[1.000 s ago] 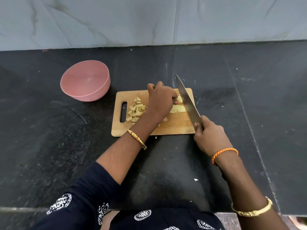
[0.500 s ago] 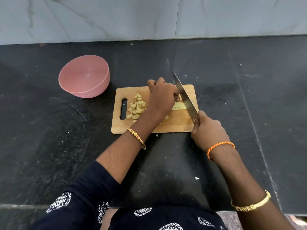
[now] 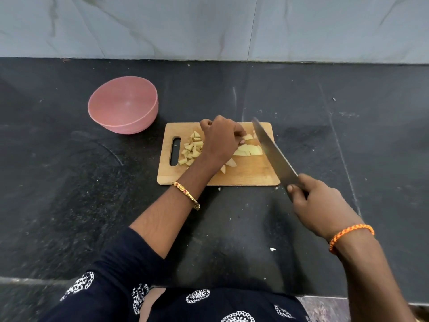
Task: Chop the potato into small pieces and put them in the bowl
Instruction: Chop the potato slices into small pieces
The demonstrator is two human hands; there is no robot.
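Observation:
A wooden cutting board [image 3: 243, 176] lies on the black counter. On its left part sits a heap of small potato pieces [image 3: 192, 148]. Larger potato slices [image 3: 249, 150] lie in the middle of the board. My left hand [image 3: 220, 140] is curled over the slices, with its fingertips on them. My right hand [image 3: 318, 203] grips the handle of a large knife [image 3: 272, 154]; the blade slants over the board's right side, just right of the slices. An empty pink bowl [image 3: 124, 104] stands to the board's upper left.
The grey tiled wall [image 3: 209, 26] runs along the back of the counter. Small potato scraps [image 3: 272, 249] lie on the counter in front of the board. The counter's front edge [image 3: 325, 298] is near my body.
The knife and my right hand have shifted right, away from my left hand, baring more slices. My left hand stays on the potato.

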